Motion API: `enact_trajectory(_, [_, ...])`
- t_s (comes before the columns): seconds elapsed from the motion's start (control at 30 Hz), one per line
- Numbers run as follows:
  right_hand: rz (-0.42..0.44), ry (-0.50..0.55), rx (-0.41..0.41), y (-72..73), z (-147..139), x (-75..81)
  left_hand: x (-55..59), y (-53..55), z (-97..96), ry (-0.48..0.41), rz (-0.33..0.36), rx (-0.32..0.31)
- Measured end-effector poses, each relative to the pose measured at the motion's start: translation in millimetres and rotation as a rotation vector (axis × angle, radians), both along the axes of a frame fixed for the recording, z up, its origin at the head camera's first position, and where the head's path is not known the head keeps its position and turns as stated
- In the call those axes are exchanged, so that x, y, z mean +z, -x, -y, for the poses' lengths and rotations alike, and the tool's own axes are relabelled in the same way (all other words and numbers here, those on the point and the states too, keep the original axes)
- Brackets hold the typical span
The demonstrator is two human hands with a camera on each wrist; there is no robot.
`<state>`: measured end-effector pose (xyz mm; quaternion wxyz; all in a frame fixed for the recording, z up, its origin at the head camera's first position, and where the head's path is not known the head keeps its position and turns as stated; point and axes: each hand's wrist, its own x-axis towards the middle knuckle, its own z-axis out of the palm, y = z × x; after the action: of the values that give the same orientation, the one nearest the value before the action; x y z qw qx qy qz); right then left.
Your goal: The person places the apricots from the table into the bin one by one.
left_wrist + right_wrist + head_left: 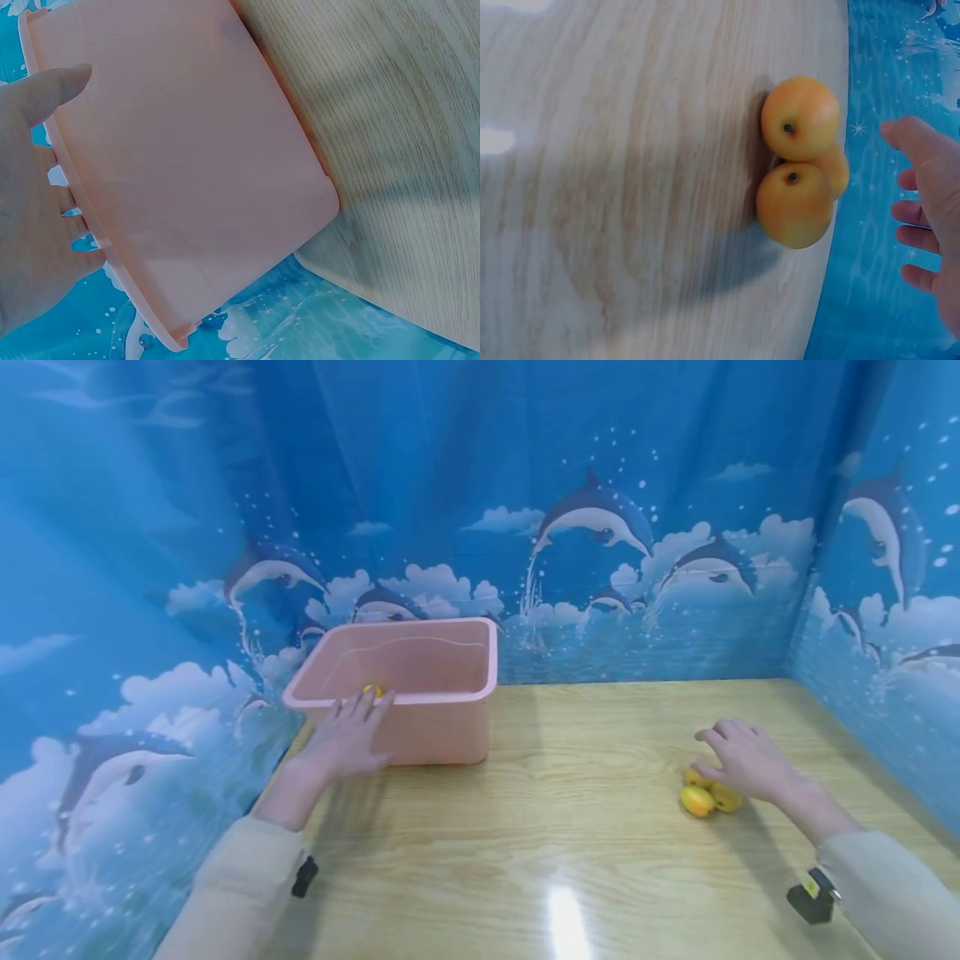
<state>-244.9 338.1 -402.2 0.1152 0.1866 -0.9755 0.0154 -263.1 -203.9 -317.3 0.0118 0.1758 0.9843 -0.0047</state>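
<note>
In the head view my left hand (348,739) hovers at the near rim of a pink plastic bin (442,731), fingers spread and reaching over the edge. Just past its fingertips shows a bit of a yellow fruit (372,690), the rest hidden by hand and rim. The left wrist view has the thumb (64,84) outside the bin wall and the other fingers partly behind the rim. My right hand (742,762), loosely bent, is over three yellow-orange oval fruits (697,802) clustered on the table. The right wrist view shows dark stem ends on two fruits (801,118) and nothing in that hand.
The wooden table (570,827) runs between bin and fruits. A blue curtain (450,485) with dolphins stands behind the table and along both sides. Black wrist devices (303,877) sit below both sleeves.
</note>
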Motion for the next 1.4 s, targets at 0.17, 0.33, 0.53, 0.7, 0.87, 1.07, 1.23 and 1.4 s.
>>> enact_trajectory(0.17, [0.037,-0.008,-0.015,-1.0,-3,-5.3,1.4,-0.1,0.2,0.003,-0.002,-0.005])
enact_trajectory(0.33, [0.084,-0.015,-0.037,-0.6,-5,-10.3,2.6,-0.3,-0.7,0.001,-0.002,0.000])
enact_trajectory(0.53, [0.121,-0.017,-0.061,1.9,-9,-16.0,2.5,-0.4,-0.7,0.000,-0.003,0.000])
enact_trajectory(0.7, [0.135,-0.023,-0.059,3.9,-10,-19.0,2.3,-0.2,0.1,0.000,-0.002,-0.004])
enact_trajectory(0.87, [0.155,-0.027,-0.054,6.9,-11,-22.9,2.1,-0.4,0.4,0.001,-0.006,-0.009])
enact_trajectory(1.07, [0.165,-0.023,-0.059,9.9,-11,-25.2,1.6,-1.0,0.2,-0.002,-0.017,-0.022])
enact_trajectory(1.23, [0.190,-0.015,-0.066,11.4,-9,-25.4,1.4,-1.4,-0.4,-0.005,-0.013,-0.012])
enact_trajectory(1.4, [0.193,-0.010,-0.076,15.4,-8,-26.5,1.1,-0.8,0.3,0.002,-0.022,-0.018])
